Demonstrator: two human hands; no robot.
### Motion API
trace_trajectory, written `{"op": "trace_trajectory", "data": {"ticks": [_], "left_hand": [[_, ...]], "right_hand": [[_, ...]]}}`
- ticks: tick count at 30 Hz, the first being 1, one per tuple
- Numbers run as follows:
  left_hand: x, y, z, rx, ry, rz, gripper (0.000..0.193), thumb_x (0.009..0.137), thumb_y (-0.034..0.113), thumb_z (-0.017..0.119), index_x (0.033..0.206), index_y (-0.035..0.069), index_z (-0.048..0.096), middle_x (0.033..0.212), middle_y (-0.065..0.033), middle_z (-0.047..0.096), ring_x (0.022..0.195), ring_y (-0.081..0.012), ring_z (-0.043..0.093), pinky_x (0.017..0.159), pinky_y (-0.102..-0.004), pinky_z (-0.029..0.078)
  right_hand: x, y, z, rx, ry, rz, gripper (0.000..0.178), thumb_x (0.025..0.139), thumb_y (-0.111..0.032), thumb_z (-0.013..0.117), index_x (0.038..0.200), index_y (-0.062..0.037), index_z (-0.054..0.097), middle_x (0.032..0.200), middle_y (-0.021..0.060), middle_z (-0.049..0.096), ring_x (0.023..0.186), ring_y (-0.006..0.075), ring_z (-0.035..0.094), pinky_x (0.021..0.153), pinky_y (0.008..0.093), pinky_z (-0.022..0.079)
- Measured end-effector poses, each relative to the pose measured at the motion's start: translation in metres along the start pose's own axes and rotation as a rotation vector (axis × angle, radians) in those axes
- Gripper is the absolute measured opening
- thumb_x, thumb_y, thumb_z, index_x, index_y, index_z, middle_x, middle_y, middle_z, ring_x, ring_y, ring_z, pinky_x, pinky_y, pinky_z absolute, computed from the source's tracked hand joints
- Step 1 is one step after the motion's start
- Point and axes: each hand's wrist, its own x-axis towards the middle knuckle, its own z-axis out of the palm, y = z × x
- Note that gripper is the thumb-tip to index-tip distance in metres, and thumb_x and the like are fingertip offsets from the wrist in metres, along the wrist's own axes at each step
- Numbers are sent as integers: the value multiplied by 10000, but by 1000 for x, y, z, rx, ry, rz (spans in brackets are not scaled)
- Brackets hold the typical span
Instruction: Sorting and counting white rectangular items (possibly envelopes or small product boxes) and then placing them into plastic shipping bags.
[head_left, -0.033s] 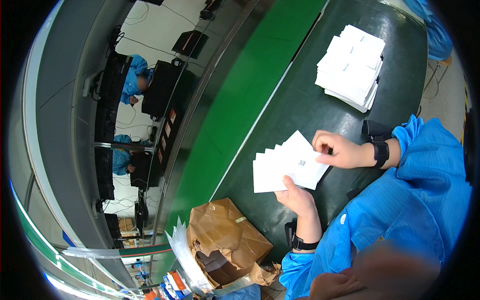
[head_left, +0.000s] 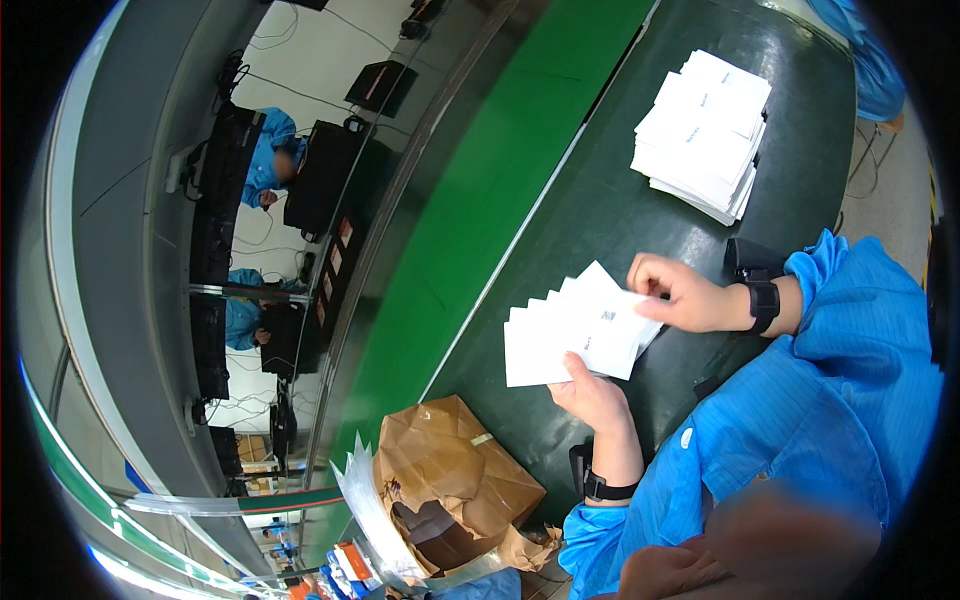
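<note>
My left hand (head_left: 595, 402) grips a fanned bunch of white paper cards (head_left: 570, 330) from below, its thumb on top. The top card carries a small dark square print and a short line of text. At the fan's right edge, my right hand (head_left: 682, 292) has curled fingers and a thumb pinching a card's edge; the fingertips are slightly blurred. A thick stack of similar white cards (head_left: 700, 130) lies farther up on the dark green tabletop (head_left: 560, 240), its layers uneven.
A torn, open brown paper bag (head_left: 460, 460) stands at the table's lower left, beside clear plastic wrap (head_left: 365, 510). A bright green belt strip (head_left: 480, 170) runs along the table. Beyond it, two people in blue (head_left: 268, 160) sit near dark monitors (head_left: 325, 175).
My right hand has shifted slightly right at the fan's edge. The cards have spread a little, and more of the top card's print shows.
</note>
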Motion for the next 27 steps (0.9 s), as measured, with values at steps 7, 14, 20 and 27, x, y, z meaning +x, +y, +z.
{"op": "trace_trajectory", "data": {"ticks": [7,14,20,27], "left_hand": [[-10,-3,5,202,-45,12,294,894,172,500,1076,-59,481,1032,-127,565,913,-180,545,801,-302,435],[-18,-5,14,120,-213,-86,212,873,149,541,974,-36,521,932,-81,586,834,-128,542,725,-280,444],[-12,-6,9,140,-183,-34,251,866,90,518,1062,-64,488,1013,-118,569,888,-173,559,785,-308,443],[-26,0,-2,280,-485,158,318,791,112,606,1043,-67,530,988,-133,600,881,-194,567,797,-322,442]], "right_hand": [[-11,-16,14,-535,-182,-285,195,638,-42,572,804,-39,470,861,111,476,685,286,554,560,364,464],[-20,-8,17,-367,-316,-100,250,662,-85,598,862,-31,458,840,119,447,645,289,539,540,363,459],[-8,-11,8,-259,-154,-247,328,694,-148,650,949,-51,469,940,109,474,804,248,534,670,336,459],[-2,5,-19,211,-329,106,660,682,-300,741,1210,-58,430,1113,88,536,1022,207,526,857,317,428]]}}
